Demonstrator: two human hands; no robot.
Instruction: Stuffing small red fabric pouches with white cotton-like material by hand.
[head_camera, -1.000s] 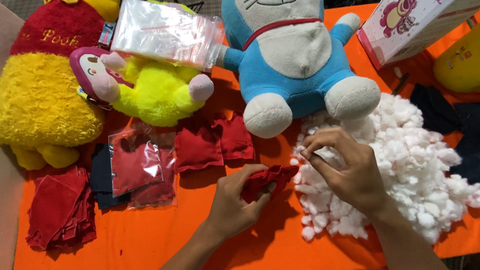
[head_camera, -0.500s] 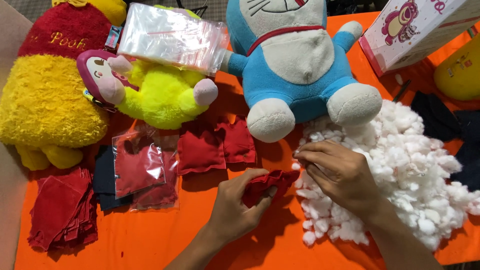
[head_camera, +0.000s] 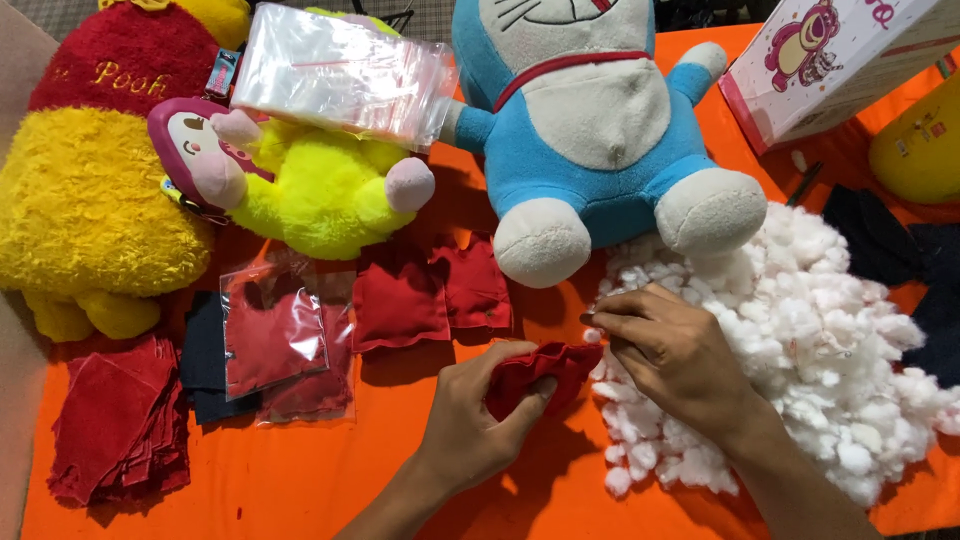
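- Left hand (head_camera: 478, 425): fingers curled, grasping a red fabric pouch (head_camera: 540, 372) on the orange counter (head_camera: 300, 480).
- Right hand (head_camera: 672, 352): fingertips pinched together at the pouch's right end, resting on the white stuffing pile (head_camera: 830, 330).
- Blue plush toy (head_camera: 600, 130): beyond both hands.

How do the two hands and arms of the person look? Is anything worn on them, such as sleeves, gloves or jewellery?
Both are bare. The left hand and right hand wear no gloves, and no ring, watch or bracelet shows. The forearms are uncovered as far as the picture's lower edge, so no sleeve is visible. The fingernails are short and unpainted where they show.
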